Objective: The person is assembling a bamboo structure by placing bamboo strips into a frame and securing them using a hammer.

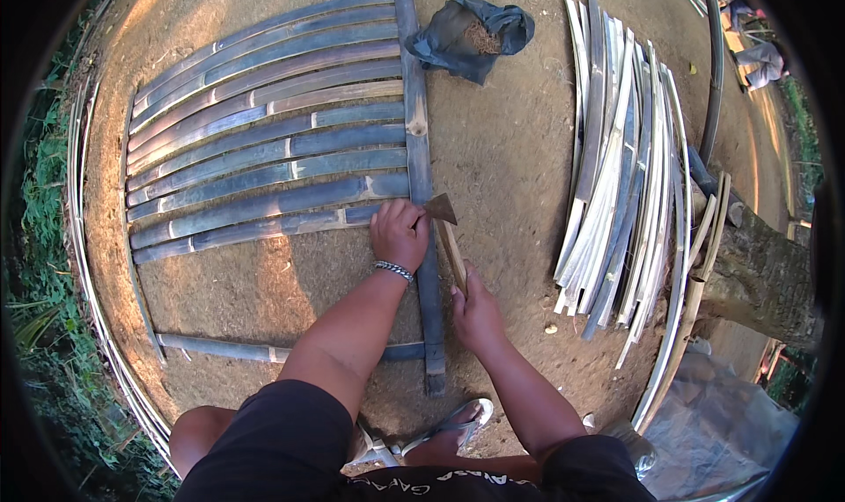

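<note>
A frame of dark split-bamboo slats [264,157] lies on the ground, with its slats meeting a bamboo rail [416,150] on the right. My left hand [400,236], with a chain bracelet at the wrist, is closed at the right end of the lowest slat [290,227] in the main row, against the rail. Its curled fingertips are partly hidden, and whether a nail is in them I cannot tell. My right hand [479,311] grips the wooden handle of a hatchet [452,254]. The hatchet's rusty, flared head is at the rail, just beside my left hand.
A dark plastic bag [475,40] with brown bits inside lies open beyond the rail. Many pale bamboo strips [616,185] are piled on the right, near a log [757,273]. A crosspiece [220,347] spans the frame's near end. Plastic sheeting [717,427] lies at lower right.
</note>
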Motion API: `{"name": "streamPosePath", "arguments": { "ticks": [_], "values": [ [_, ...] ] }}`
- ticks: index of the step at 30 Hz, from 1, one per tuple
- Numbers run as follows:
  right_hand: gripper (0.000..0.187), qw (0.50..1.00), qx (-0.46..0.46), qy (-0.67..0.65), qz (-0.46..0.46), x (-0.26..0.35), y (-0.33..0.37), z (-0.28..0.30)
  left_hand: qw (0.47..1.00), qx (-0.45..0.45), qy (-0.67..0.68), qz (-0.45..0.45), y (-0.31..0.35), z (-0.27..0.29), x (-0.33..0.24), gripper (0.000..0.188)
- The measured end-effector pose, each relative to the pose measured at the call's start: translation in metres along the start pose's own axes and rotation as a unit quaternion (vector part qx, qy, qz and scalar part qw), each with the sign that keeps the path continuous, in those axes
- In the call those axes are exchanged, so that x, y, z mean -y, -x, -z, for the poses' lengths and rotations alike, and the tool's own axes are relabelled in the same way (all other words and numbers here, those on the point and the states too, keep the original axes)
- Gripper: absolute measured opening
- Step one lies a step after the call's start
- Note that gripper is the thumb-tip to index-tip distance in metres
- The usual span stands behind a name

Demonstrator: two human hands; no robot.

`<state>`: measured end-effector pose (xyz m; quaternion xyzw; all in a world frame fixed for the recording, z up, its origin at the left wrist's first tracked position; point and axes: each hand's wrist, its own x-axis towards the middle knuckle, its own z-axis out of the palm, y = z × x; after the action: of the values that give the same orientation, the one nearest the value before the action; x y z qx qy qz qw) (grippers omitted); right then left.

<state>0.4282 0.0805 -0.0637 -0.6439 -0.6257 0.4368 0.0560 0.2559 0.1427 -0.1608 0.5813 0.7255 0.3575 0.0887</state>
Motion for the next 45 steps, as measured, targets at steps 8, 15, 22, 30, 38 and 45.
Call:
{"name": "streamPosePath", "arguments": {
  "ticks": [8,15,22,30,38,45],
  "values": [
    [0.054,0.996,-0.041,-0.078,0.015,-0.015,0.006,-0.012,1.0,0.007,0.012,0.02,0.0,0.0,0.0,0.01],
    [0.053,0.993,-0.049,-0.111,0.012,-0.027,0.014,-0.013,0.985,0.081,0.143,0.057,0.006,0.026,0.012,0.073],
    [0.053,0.991,-0.033,-0.13,-0.012,-0.03,0.02,-0.013,0.933,0.253,-0.148,-0.21,-0.071,0.054,0.031,0.12],
    [0.054,0.982,-0.004,-0.184,-0.038,-0.047,-0.002,-0.014,0.89,0.336,-0.197,-0.237,-0.079,0.042,0.032,0.128],
    [0.058,0.903,0.107,-0.397,-0.123,-0.044,-0.001,-0.02,0.885,0.347,-0.21,-0.228,-0.075,0.037,0.036,0.128],
    [0.065,0.877,0.098,-0.443,-0.159,-0.034,0.015,-0.012,0.874,0.364,-0.23,-0.226,-0.084,0.039,0.032,0.13]
  ]
}}
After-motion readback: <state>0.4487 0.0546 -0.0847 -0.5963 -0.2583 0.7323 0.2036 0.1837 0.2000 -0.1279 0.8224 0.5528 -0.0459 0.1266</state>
